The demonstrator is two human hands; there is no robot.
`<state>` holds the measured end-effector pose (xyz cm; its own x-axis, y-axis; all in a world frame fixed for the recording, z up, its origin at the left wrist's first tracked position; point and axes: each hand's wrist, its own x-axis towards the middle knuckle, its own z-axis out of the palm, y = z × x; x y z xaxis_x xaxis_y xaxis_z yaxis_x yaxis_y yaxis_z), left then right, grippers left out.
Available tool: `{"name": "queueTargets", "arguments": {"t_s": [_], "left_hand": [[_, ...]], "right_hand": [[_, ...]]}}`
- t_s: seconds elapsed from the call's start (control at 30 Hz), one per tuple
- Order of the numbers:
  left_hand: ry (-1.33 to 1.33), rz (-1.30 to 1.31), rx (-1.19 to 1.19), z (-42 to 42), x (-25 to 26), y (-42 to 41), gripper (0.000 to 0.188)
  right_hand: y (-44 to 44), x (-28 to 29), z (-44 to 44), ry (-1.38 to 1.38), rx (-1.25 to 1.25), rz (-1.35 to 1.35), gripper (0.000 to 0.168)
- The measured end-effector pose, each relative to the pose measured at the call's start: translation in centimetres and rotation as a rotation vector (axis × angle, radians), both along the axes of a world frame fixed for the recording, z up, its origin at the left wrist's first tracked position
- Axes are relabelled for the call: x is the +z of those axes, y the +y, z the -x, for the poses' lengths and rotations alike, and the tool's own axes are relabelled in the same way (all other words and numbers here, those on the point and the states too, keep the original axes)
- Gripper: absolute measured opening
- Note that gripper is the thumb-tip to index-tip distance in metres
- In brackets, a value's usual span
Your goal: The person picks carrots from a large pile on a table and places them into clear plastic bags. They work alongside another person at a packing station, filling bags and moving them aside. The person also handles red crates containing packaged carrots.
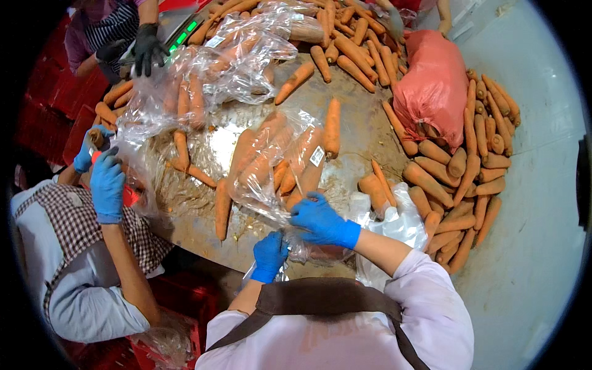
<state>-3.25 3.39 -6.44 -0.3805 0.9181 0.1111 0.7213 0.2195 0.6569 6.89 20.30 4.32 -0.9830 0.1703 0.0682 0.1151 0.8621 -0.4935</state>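
A clear plastic bag [259, 159] of carrots lies on the metal table in front of me, with a white printed label [317, 156] on it. My right hand [321, 222], in a blue glove, grips the near end of this bag. Closer to my body, my left hand [270, 256], also blue-gloved, is curled around loose plastic. A small shiny bit shows beside its fingers, too unclear to name. Just left of the bag is a loose carrot [223, 209]; another carrot [332, 128] lies at its far right side.
Carrots [455, 185] are piled along the right beside a red mesh sack [432, 88]. More bagged carrots [226, 55] cover the far side near a scale with a green display [182, 37]. At left, a co-worker's gloved hands [107, 185] hold a carrot and a red-handled tool.
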Motion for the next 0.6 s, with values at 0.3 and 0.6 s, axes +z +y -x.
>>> {"name": "queueTargets", "arguments": {"t_s": [0.3,0.6], "left_hand": [[-0.032,-0.001,0.009,-0.3,-1.0,-0.1,0.025],[-0.487,-0.026,-0.033,1.5,1.8,-0.1,0.033]], "right_hand": [[5.9,1.3,-2.8,-0.353,-0.294,-0.252,0.033],[7.3,0.3,2.6,0.053,-0.433,-0.139,0.068]]}}
